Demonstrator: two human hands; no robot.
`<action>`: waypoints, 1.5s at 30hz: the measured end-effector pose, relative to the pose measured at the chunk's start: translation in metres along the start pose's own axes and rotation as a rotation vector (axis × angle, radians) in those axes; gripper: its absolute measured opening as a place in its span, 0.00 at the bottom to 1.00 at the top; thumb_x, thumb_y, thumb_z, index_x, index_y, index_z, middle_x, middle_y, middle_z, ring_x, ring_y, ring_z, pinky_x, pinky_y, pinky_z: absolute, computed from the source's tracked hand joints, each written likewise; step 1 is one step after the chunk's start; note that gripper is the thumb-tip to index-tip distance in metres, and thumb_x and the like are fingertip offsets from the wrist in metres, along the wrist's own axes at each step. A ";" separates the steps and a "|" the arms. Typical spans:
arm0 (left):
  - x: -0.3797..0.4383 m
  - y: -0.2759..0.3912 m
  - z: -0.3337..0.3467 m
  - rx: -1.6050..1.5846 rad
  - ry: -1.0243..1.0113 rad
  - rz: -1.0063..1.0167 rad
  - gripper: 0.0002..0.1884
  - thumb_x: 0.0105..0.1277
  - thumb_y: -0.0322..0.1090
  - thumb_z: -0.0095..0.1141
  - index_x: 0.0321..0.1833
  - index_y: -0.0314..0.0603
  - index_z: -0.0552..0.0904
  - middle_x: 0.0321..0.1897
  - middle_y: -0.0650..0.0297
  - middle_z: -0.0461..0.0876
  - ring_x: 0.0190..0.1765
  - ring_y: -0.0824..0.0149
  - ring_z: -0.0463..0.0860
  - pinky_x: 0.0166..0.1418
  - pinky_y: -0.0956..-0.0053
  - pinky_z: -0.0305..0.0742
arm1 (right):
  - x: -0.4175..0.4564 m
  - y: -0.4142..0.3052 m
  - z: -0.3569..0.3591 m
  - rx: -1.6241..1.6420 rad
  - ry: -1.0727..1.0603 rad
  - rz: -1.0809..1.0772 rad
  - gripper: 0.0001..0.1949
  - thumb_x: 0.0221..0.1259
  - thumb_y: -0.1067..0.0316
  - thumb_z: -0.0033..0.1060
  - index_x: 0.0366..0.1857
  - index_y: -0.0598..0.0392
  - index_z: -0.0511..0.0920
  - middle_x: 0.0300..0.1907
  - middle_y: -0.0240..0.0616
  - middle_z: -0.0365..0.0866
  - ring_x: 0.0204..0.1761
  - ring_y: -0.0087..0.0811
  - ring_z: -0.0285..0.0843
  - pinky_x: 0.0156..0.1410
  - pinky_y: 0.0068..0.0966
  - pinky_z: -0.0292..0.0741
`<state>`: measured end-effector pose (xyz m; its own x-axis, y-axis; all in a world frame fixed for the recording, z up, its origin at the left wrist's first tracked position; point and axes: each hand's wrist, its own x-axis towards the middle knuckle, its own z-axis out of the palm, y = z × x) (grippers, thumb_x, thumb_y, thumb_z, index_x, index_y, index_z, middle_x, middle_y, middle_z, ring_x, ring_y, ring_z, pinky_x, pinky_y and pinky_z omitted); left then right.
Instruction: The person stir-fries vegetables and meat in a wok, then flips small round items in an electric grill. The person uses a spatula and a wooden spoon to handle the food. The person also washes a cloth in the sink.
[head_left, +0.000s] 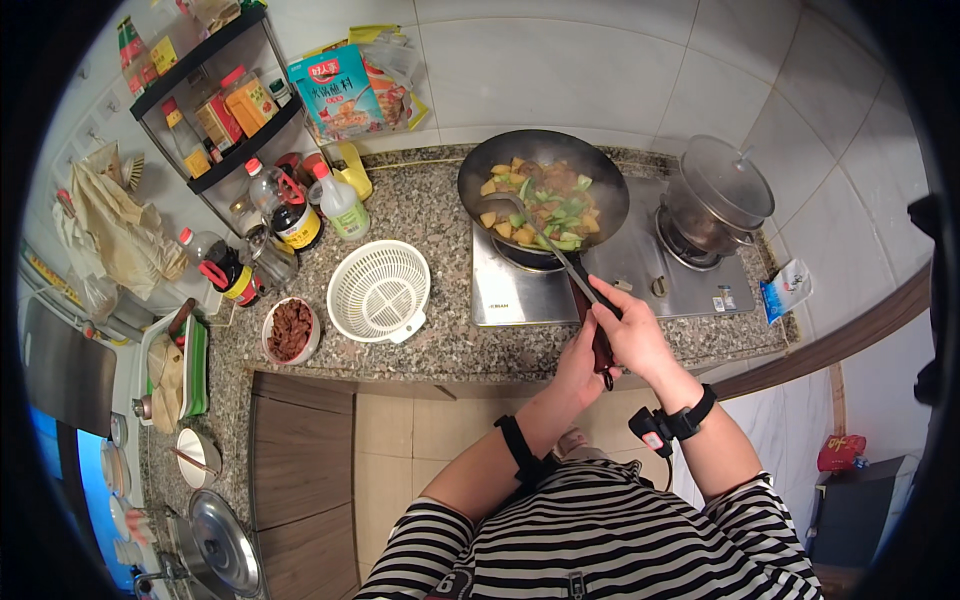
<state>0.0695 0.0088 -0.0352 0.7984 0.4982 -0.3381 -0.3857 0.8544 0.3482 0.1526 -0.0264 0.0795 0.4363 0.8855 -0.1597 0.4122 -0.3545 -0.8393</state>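
A black wok (487, 161) sits over the left burner, holding potato chunks, green pepper pieces and browned meat (551, 202). My left hand (581, 367) is closed around the wok's dark wooden handle (602, 349). Just above it, my right hand (634, 330) grips the black handle of a metal cooking ladle or spatula (541, 232), whose head rests among the food at the wok's left side. On the counter left of the stove stand a white plastic colander (379, 291) and a bowl of dark red meat pieces (291, 331).
A lidded pot (709, 202) stands on the right burner of the steel gas stove (510, 300). Sauce bottles (294, 217) and a spice rack (247, 146) occupy the back left. A chopstick-topped bowl (199, 459) and a metal lid (223, 541) lie further left.
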 end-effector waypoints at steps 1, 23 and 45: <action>0.001 -0.001 -0.001 0.007 -0.008 -0.001 0.19 0.78 0.61 0.45 0.49 0.54 0.76 0.34 0.72 0.79 0.31 0.72 0.77 0.28 0.74 0.68 | 0.001 0.004 0.003 -0.006 0.021 -0.039 0.22 0.71 0.65 0.56 0.69 0.47 0.76 0.35 0.47 0.87 0.27 0.27 0.82 0.39 0.29 0.80; -0.044 0.015 -0.012 0.392 -0.100 -0.175 0.15 0.82 0.44 0.46 0.63 0.46 0.74 0.56 0.57 0.82 0.57 0.59 0.83 0.58 0.63 0.80 | -0.023 0.049 -0.051 0.055 0.129 -0.121 0.19 0.71 0.70 0.58 0.65 0.56 0.77 0.31 0.25 0.79 0.30 0.18 0.69 0.37 0.20 0.70; -0.243 0.084 -0.161 0.239 0.412 0.237 0.18 0.79 0.40 0.51 0.67 0.43 0.75 0.49 0.57 0.87 0.50 0.62 0.87 0.50 0.67 0.83 | 0.068 0.021 -0.080 -0.345 0.237 -0.530 0.24 0.62 0.73 0.66 0.64 0.42 0.80 0.38 0.42 0.81 0.39 0.38 0.79 0.48 0.28 0.75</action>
<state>-0.2313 -0.0163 -0.0643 0.4354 0.7315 -0.5247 -0.3787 0.6776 0.6304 0.2546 0.0025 0.0924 0.2518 0.8904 0.3793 0.8338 -0.0006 -0.5521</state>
